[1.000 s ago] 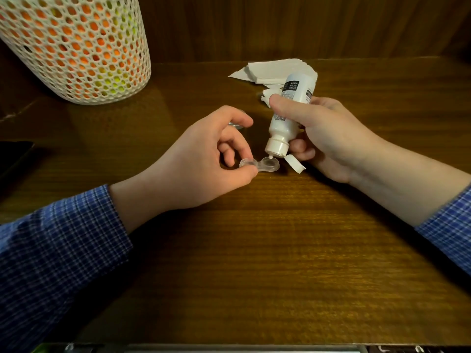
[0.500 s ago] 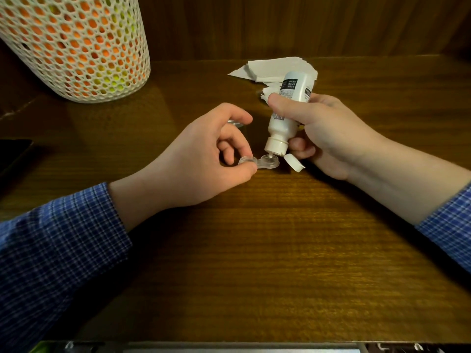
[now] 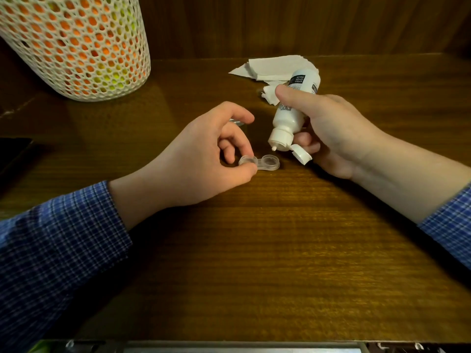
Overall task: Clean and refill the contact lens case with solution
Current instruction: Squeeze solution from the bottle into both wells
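Bottle [image 3: 293, 113], gripped by right hand [image 3: 336, 133], has been lifted off the case [image 3: 260, 163], which is pinched by left hand [image 3: 204, 159].

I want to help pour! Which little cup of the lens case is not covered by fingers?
The right-side cup of the contact lens case, nearest the bottle nozzle, sits uncovered. The left hand pinches the other cup.

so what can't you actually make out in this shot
Head view only:
- Liquid level in the clear plastic lens case: too small and transparent to tell.
- Print on the white solution bottle: too small, partly covered by the right hand.
- Shiny item behind the left hand: mostly hidden by its fingers.
- Dark object at the left edge: cut off.
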`<action>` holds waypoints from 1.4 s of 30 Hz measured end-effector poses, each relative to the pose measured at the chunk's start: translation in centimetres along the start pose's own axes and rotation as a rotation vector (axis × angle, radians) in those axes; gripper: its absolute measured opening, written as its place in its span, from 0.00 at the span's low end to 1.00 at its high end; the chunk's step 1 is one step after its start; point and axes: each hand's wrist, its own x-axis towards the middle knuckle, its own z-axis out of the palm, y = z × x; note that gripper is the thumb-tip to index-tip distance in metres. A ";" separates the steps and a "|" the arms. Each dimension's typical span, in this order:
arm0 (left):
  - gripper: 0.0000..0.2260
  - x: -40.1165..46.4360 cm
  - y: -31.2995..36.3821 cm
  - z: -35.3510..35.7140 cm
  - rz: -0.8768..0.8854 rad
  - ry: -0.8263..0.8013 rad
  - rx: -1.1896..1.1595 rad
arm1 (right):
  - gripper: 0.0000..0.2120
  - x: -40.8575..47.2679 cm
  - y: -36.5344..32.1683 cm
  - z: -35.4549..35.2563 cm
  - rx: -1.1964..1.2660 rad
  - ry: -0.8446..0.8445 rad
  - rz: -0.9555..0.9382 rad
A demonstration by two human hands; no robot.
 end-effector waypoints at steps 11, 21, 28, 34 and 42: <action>0.30 0.0 0.1 0.0 0.004 -0.008 0.010 | 0.17 0.0 0.5 0.3 -0.073 0.012 -0.055; 0.31 0.0 0.1 -0.1 0.009 -0.005 0.021 | 0.19 0.0 0.4 0.4 -0.107 0.015 -0.057; 0.30 0.0 0.0 0.0 0.002 -0.001 0.008 | 0.17 -0.1 0.4 0.4 -0.118 0.011 -0.051; 0.29 0.0 0.0 0.0 0.001 -0.001 0.001 | 0.18 -0.1 0.3 0.4 -0.117 0.010 -0.048; 0.29 0.0 0.0 -0.1 -0.007 0.003 0.001 | 0.16 0.1 0.2 0.0 -0.029 -0.024 -0.018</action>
